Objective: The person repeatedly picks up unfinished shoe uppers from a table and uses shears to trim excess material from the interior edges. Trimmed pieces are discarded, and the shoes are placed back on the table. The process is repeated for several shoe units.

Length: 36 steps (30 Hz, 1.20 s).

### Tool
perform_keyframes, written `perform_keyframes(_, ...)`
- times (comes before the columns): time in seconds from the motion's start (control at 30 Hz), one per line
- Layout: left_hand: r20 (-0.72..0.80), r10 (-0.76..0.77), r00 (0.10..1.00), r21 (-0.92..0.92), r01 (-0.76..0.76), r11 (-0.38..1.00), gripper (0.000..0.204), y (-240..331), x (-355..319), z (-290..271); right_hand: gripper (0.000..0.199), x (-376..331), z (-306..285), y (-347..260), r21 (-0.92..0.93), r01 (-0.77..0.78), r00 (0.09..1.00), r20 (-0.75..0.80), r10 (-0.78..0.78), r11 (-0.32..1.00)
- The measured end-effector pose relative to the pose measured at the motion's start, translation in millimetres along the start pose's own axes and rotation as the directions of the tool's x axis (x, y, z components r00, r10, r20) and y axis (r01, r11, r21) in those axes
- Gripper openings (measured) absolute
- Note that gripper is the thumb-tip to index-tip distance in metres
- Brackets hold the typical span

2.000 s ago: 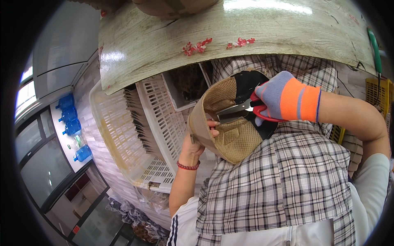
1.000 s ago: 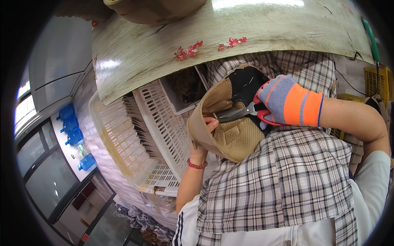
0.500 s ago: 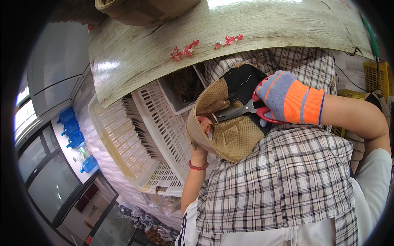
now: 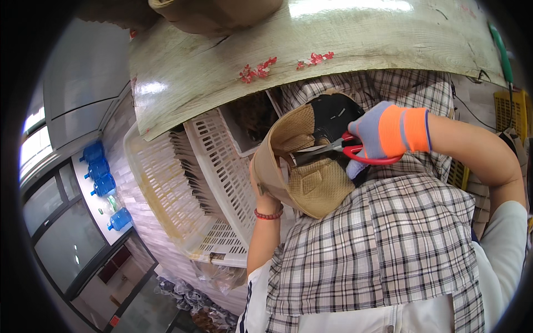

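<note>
The right hand [image 4: 373,134], in a grey-blue knitted glove with an orange cuff, is closed around the red handles of a pair of metal scissors [image 4: 335,146], and the bare left hand [image 4: 266,200] is clamped on the outer left wall of a tan, cap-shaped fabric piece [image 4: 320,195], most of its fingers hidden by that wall. The two hands are apart, on opposite sides of the piece. It is tilted with its opening toward the viewer, in front of the black-and-white plaid cloth [image 4: 361,244] over the person's body and lap, near the edge of the pale wood-grain worktop [image 4: 388,50]. Inside, it shows textured tan lining and a black panel at its far right; the scissor blades reach into the hollow and look parted, though what lies between them cannot be made out. A red beaded bracelet [image 4: 268,215] circles the left wrist. A second rounded tan piece [image 4: 222,15] sits on the worktop at the upper edge of view. To the left, below the worktop, a white slotted plastic basket [image 4: 219,158] stands beside a grey box [image 4: 239,133] with dark contents.
</note>
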<state>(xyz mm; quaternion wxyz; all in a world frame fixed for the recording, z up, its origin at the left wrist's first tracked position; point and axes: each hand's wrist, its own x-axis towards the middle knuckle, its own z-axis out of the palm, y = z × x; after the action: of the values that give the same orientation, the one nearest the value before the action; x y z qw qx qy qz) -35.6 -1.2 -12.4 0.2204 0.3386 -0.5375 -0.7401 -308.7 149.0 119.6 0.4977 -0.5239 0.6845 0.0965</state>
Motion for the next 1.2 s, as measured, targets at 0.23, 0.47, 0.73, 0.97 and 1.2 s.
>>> perform_keyframes(0.23,0.167,-0.239,0.956,-0.560,0.292,0.775,0.046,7,24,9,0.064,45,1,48,0.499,0.137,0.857,0.373,-0.354,0.856)
perform_keyframes(0.47,0.190,-0.196,0.962,-0.443,0.263,0.857,0.046,14,28,12,0.098,54,-11,30,0.508,0.090,0.866,0.385,-0.319,0.857)
perform_keyframes(0.73,0.068,-0.272,0.960,-0.414,0.275,0.868,0.045,9,32,4,0.079,55,-21,17,0.547,0.030,0.899,0.351,-0.262,0.837)
perform_keyframes(0.97,0.066,-0.214,0.975,-0.345,0.223,0.912,0.044,9,31,4,0.073,51,-21,2,0.430,-0.024,0.961,0.259,-0.098,0.902)
perform_keyframes(1.2,0.095,-0.252,0.963,-0.449,0.267,0.853,0.043,-9,33,-2,0.083,22,24,38,0.596,-0.025,0.927,0.315,-0.205,0.802)
